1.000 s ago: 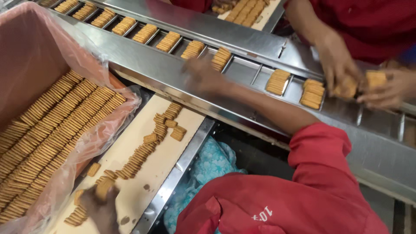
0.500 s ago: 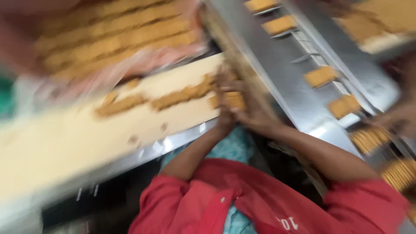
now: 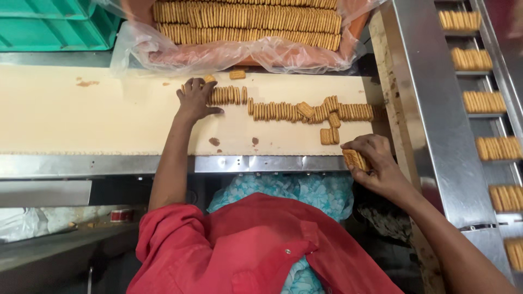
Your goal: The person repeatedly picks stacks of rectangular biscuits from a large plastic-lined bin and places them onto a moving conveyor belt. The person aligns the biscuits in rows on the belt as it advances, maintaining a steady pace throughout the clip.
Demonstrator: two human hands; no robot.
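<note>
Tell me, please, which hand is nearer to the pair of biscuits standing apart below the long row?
Right. The right hand, holding a small stack of biscuits, sits just below and right of that pair of biscuits. The left hand rests at the row's far left end.

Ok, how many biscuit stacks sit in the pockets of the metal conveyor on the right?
6, in one column down the metal conveyor: top stack, second, third, fourth, fifth, and bottom stack, cut by the frame edge. More may lie out of view.

Green crates (image 3: 46, 24), plastic-lined box (image 3: 245, 54) of biscuits, steel conveyor (image 3: 436, 109)
</note>
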